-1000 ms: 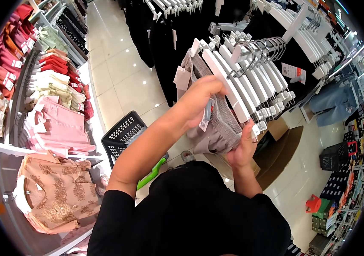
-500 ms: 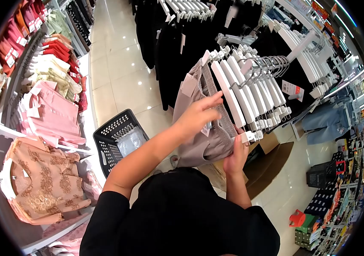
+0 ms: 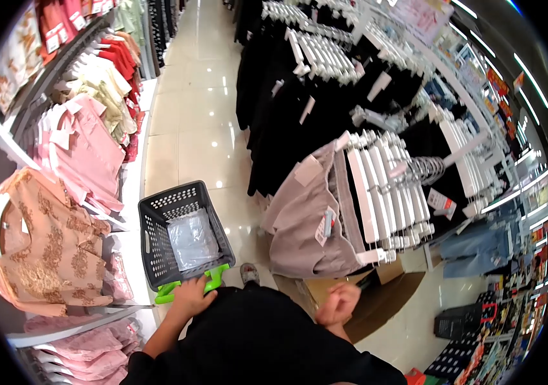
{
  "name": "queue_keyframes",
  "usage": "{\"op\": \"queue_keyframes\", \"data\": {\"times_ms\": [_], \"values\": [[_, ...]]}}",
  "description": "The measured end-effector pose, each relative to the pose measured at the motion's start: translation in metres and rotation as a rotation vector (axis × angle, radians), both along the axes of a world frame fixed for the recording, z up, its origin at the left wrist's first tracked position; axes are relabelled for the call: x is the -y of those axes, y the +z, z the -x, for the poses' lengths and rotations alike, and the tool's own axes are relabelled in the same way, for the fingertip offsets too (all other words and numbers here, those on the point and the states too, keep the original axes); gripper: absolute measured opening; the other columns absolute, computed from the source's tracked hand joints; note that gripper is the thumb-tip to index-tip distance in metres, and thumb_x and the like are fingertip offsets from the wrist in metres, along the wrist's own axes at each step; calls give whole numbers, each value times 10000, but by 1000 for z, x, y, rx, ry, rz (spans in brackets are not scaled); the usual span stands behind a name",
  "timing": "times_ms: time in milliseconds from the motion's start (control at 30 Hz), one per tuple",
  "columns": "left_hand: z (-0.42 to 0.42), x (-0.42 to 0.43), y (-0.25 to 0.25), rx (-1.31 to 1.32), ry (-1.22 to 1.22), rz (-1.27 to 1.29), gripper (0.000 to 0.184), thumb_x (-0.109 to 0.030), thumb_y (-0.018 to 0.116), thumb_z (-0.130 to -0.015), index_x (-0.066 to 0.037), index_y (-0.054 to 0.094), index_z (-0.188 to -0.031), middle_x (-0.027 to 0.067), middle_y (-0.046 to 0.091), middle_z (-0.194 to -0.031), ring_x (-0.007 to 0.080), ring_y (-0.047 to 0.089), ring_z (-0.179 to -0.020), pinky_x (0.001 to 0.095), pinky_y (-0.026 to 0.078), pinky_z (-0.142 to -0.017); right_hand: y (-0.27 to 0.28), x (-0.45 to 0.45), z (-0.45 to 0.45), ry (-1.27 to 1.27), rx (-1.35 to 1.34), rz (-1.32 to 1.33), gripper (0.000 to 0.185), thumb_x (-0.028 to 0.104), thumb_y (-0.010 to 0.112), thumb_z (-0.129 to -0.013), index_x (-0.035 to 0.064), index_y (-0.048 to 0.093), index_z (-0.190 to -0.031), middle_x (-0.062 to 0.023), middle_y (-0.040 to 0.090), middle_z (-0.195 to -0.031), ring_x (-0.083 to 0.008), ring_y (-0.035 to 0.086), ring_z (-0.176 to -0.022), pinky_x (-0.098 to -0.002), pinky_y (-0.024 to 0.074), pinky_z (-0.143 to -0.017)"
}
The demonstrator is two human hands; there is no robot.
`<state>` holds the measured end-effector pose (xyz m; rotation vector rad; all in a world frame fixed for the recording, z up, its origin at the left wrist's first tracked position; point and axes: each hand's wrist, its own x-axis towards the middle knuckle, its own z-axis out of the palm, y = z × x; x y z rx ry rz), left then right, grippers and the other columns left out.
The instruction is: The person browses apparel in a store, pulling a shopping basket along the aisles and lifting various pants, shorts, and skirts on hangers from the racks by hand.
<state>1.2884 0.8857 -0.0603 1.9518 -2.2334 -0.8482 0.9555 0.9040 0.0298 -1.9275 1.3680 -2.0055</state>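
Observation:
My left hand (image 3: 193, 296) has its fingers over the green handle (image 3: 213, 276) of a black shopping basket (image 3: 152, 247). Inside the basket lies a clear-wrapped, light grey-blue folded package (image 3: 191, 240). Just below the rack, my right hand (image 3: 338, 303) is curled into a loose fist, with nothing visible in it. Above that hand, grey-beige trousers (image 3: 299, 218) with an elastic waist hang clipped to a white hanger at the front of the row. A red and white price tag (image 3: 324, 228) dangles from them.
White clip hangers (image 3: 386, 186) with black garments fill the rack ahead. An open cardboard box (image 3: 389, 301) stands under the trousers. At left, a shelf rail carries a pink shirt (image 3: 87, 151) and an orange patterned blouse (image 3: 49, 250). A tiled aisle (image 3: 190, 115) runs forward between them.
My left hand has left the trousers' waist and moved down-left onto the basket handle. My right hand has let go of the hanger's end and drawn back toward my body.

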Motion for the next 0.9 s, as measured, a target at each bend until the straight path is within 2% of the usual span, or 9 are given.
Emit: {"op": "queue_keyframes", "data": {"times_ms": [167,333,400,500,567,667,733,800,900], "values": [[8,9,-25,78,61,144,185,-239,637,-752,-92,675,-857,140,687,-837,317,669,-745,448,537,-667,3,50,-77,553,-239,-592,111,114,589,-894,5,599,-914,-156,592,-927,-291,588,-826,-361,468,-729],[13,21,-24,35,134,118,149,-213,626,-760,-112,692,-847,130,691,-790,320,681,-742,444,540,-661,-80,109,-163,812,-554,-582,242,220,509,-951,5,592,-1023,-173,611,-987,-382,578,-919,-441,469,-802],[7,24,-25,45,168,55,154,-213,624,-765,-118,697,-861,130,695,-795,319,685,-754,441,541,-666,-136,107,-169,858,-805,-807,350,306,415,-1000,10,594,-1052,-188,597,-1006,-396,564,-959,-470,455,-839],[0,23,-40,-42,134,274,148,-250,632,-749,-119,699,-758,125,676,-697,316,677,-659,438,531,-605,-163,97,-167,855,-697,-813,361,323,409,-1010,26,610,-1054,-184,588,-999,-399,569,-938,-464,458,-844],[-4,22,-44,-33,133,262,152,-254,630,-753,-119,700,-753,123,677,-696,314,678,-660,438,532,-604,-151,91,-160,837,-569,-1059,351,328,425,-1009,43,626,-1050,-179,584,-999,-391,572,-935,-451,462,-844],[-17,19,-47,-18,60,227,174,-283,633,-762,-125,705,-751,122,676,-691,312,680,-661,436,538,-610,-141,88,-173,905,-687,-731,321,304,456,-997,34,628,-1019,-183,577,-975,-373,569,-936,-441,464,-821],[-27,18,-32,-24,46,210,144,-260,641,-766,-133,707,-752,120,694,-745,305,690,-719,430,546,-653,-149,90,-184,952,-679,-723,326,307,480,-978,10,612,-992,-188,582,-970,-368,569,-939,-436,461,-827],[-38,20,-38,-30,6,271,126,-249,648,-752,-137,704,-744,113,692,-739,301,689,-713,427,545,-650,-158,97,-193,1040,-837,-938,308,286,531,-952,-18,569,-982,-202,579,-1036,-352,563,-995,-415,440,-883],[-50,31,-44,-45,-40,436,81,-232,674,-685,-155,695,-700,103,667,-670,295,673,-649,423,534,-592,-169,111,-197,1200,-748,-1105,316,242,605,-894,1,562,-1094,-190,572,-1109,-324,553,-1060,-402,441,-901]]}}
